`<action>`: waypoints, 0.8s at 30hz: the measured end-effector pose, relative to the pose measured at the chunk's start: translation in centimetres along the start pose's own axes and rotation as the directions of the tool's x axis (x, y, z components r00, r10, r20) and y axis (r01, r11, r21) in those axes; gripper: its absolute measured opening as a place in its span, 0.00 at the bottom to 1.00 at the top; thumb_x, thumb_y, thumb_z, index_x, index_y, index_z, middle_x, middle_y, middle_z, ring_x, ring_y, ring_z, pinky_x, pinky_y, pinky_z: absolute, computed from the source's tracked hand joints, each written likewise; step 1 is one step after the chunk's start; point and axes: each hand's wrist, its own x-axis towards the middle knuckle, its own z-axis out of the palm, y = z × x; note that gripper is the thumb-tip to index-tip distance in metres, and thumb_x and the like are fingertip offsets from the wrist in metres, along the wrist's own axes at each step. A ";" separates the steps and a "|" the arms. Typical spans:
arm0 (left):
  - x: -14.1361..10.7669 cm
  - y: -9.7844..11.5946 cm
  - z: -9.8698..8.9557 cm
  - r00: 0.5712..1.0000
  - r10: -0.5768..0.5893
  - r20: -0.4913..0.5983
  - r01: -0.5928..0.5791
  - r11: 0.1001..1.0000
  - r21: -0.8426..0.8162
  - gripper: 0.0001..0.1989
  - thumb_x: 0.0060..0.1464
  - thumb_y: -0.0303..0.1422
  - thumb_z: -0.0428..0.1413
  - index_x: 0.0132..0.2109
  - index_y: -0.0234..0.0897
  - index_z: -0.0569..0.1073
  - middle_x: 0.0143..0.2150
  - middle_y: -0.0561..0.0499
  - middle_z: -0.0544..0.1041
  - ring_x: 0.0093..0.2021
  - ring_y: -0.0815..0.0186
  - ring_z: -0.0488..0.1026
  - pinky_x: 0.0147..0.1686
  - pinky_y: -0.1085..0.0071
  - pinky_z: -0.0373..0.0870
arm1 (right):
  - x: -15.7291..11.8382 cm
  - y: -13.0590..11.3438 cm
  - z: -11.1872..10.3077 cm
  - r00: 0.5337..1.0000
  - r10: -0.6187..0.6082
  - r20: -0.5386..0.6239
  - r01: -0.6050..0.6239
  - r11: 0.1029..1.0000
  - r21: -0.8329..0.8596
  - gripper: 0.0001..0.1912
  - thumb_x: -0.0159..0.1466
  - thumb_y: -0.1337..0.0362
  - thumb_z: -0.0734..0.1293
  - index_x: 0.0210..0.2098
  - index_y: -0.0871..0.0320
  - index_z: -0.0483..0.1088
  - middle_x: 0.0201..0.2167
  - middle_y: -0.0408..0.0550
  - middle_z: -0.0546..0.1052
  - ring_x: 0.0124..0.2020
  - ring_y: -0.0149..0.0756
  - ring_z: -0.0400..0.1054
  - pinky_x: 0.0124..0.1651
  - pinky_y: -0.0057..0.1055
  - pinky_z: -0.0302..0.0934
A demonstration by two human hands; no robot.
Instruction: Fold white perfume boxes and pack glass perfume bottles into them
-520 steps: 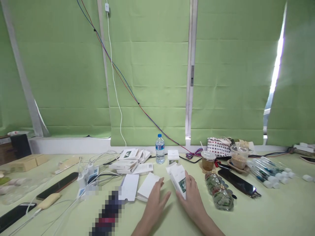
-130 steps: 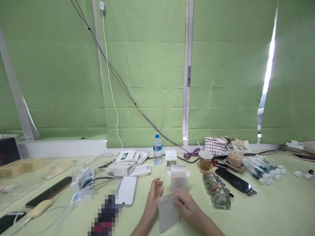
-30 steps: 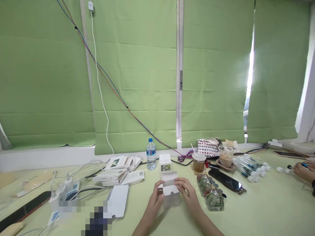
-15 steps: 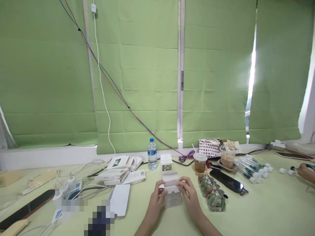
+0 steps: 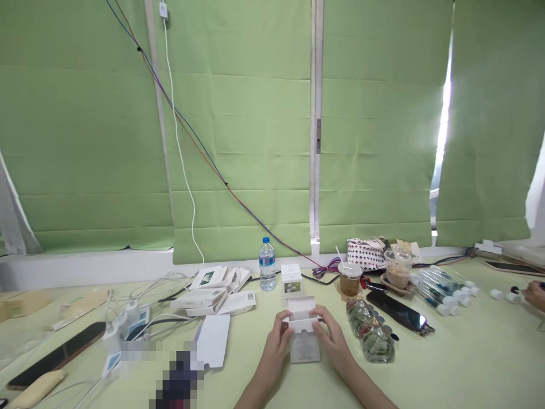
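Observation:
A small white cardboard box (image 5: 305, 347) stands on the table in front of me, its top flaps up. My left hand (image 5: 279, 335) grips its left upper edge, thumb in front and fingers behind. On the opposite side my right hand (image 5: 330, 332) holds the right upper edge the same way. The lid flap rises at the back between my hands, and the inside of the box is mostly hidden. Just behind it is another white box (image 5: 292, 284) with a green picture, closed and upright.
A water bottle (image 5: 267, 267) stands behind. Flat white cartons (image 5: 206, 298), cables and a power strip (image 5: 113, 360) lie to the left. To the right are an iced drink cup (image 5: 349, 281), packets (image 5: 377, 343), a black phone (image 5: 398, 309), clear tubes (image 5: 440, 289) and another person's hand (image 5: 535, 294).
My view has shifted a little, so most things appear slightly further right. Both hands keep hold of the box, and its front now faces me more squarely.

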 end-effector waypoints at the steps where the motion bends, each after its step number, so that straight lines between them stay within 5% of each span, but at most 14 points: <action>1: 0.0 0.1 0.0 1.000 -0.001 0.003 0.001 1.000 -0.001 0.20 0.59 0.48 0.48 0.52 0.42 0.64 0.35 0.52 0.73 0.36 0.62 0.69 0.39 0.70 0.64 | -0.1 0.1 0.1 1.000 0.011 0.009 -0.011 1.000 0.025 0.15 0.67 0.54 0.58 0.45 0.54 0.69 0.45 0.51 0.73 0.48 0.43 0.69 0.49 0.36 0.66; 9: 0.5 -0.7 -0.9 0.996 0.029 0.085 -0.025 0.999 -0.044 0.28 0.58 0.44 0.52 0.63 0.41 0.59 0.41 0.48 0.77 0.39 0.61 0.72 0.43 0.66 0.67 | -0.6 0.0 -0.1 0.999 0.015 -0.049 -0.017 0.999 -0.048 0.15 0.65 0.56 0.62 0.48 0.52 0.73 0.55 0.52 0.71 0.57 0.47 0.64 0.57 0.42 0.61; 14: 0.8 -1.1 -1.3 0.991 0.016 0.134 0.004 0.988 -0.152 0.31 0.54 0.44 0.56 0.63 0.41 0.61 0.55 0.43 0.74 0.49 0.56 0.72 0.49 0.63 0.68 | -0.6 0.9 -0.1 1.000 0.006 -0.014 -0.006 1.000 -0.017 0.19 0.65 0.56 0.62 0.55 0.53 0.67 0.50 0.52 0.75 0.50 0.44 0.69 0.47 0.35 0.66; 24: 0.1 0.1 -0.3 0.997 0.002 0.082 0.001 0.999 -0.044 0.22 0.57 0.45 0.52 0.55 0.39 0.65 0.48 0.46 0.77 0.47 0.58 0.73 0.45 0.67 0.68 | -1.4 0.6 1.2 0.980 0.175 0.090 -0.188 0.967 0.174 0.20 0.68 0.50 0.54 0.53 0.55 0.57 0.40 0.48 0.75 0.39 0.39 0.70 0.41 0.33 0.65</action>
